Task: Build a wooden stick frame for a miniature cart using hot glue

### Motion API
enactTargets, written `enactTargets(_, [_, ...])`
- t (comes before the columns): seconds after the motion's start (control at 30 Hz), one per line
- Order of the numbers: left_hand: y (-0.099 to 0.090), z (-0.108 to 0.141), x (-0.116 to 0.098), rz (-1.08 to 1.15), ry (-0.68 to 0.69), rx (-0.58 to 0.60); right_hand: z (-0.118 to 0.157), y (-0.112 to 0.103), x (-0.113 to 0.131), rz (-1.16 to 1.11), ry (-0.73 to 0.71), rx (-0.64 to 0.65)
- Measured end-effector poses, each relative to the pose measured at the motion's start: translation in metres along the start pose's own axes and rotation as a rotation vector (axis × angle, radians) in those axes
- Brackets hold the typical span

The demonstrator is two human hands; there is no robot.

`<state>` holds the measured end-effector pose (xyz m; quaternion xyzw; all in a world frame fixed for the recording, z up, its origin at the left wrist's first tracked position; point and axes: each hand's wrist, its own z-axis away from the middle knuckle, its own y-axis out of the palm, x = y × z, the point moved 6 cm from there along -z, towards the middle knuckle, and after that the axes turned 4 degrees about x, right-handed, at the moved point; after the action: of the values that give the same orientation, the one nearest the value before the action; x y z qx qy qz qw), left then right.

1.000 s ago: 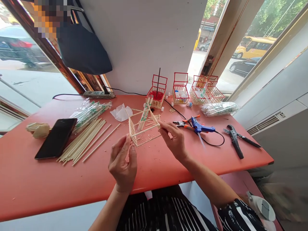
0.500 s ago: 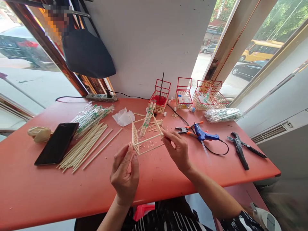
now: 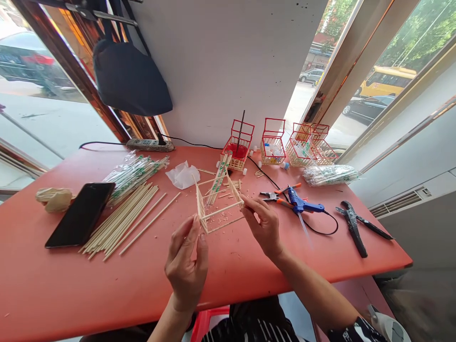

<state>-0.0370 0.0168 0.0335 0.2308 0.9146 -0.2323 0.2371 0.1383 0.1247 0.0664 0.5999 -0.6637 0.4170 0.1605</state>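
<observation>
Between my two hands, a small box-shaped frame of thin wooden sticks [image 3: 223, 210] is held up above the table. My left hand [image 3: 187, 259] pinches its near left corner between thumb and fingers. At the right side, my right hand [image 3: 261, 223] grips the frame's end with its fingertips, partly covering that corner. The left and right sides are slatted with sticks, while single bars join them. Behind the frame lie paper-wrapped chopsticks [image 3: 220, 176] and short cut stick pieces [image 3: 233, 184], with crumbs scattered below.
Loose sticks [image 3: 119, 221], a black phone [image 3: 81, 214] and wrapped chopsticks [image 3: 137, 173] lie left. Rightward are orange-handled pliers [image 3: 276, 195], a blue glue gun [image 3: 302, 204] with its cord, and black pliers [image 3: 352, 228]. Little stick carts [image 3: 272, 147] stand along the back of the red table [image 3: 142, 285].
Both hands still hold the stick frame, which has tilted slightly. The whole view has shifted a little.
</observation>
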Motion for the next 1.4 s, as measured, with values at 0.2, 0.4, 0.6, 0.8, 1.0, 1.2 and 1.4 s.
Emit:
enactTargets(0.2, [0.0003, 0.0007, 0.0015, 0.012, -0.011, 0.008, -0.0001, 0.0001, 0.0004, 0.005, 0.004, 0.003])
enactTargets(0.4, [0.0007, 0.0008, 0.0009, 0.034, -0.012, 0.034, -0.0013, -0.001, 0.0006, 0.04, -0.012, -0.004])
enactTargets(0.6, [0.0014, 0.0045, 0.0057, 0.055, -0.043, 0.046, -0.0001, -0.0005, 0.0005, 0.051, -0.025, -0.01])
enactTargets(0.8, [0.0039, 0.0035, 0.0048, 0.065, -0.039, 0.065, 0.0003, 0.0021, -0.0006, 0.072, -0.023, 0.0])
enactTargets(1.0, [0.0044, -0.0001, 0.0021, 0.059, -0.036, 0.068, 0.0008, 0.0027, -0.0013, 0.073, -0.01, -0.002])
enactTargets(1.2, [0.0043, 0.0002, 0.0025, 0.033, -0.021, 0.056, 0.0014, 0.0021, -0.0001, 0.074, -0.021, -0.006])
enactTargets(1.4, [0.0033, 0.0003, 0.002, 0.021, -0.015, 0.052, 0.0016, 0.0015, 0.0013, 0.046, -0.026, -0.011])
